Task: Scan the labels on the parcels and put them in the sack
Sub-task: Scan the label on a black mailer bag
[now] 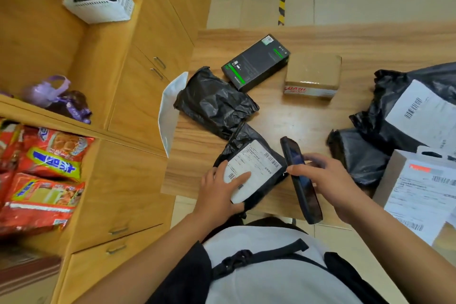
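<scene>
Parcel [269, 186] in black wrap lies at the near edge of the bench [283, 118], its label [259, 160] facing up. On it rests the left hand [219, 195], its fingers [243, 176] straight and pressing the label flat, one lying close to the small barcodes at the label's near end. Just right of the parcel, the right hand [328, 180] grips a dark handheld scanner [308, 201], fingers curled round its body.

To scan well, I judge the left fingers should keep clear of the barcodes while holding the wrap taut, and the scanner's head should tip toward the label.

Left of and beyond the parcel a white bag [170, 111], probably the sack, hangs at the bench edge.
</scene>
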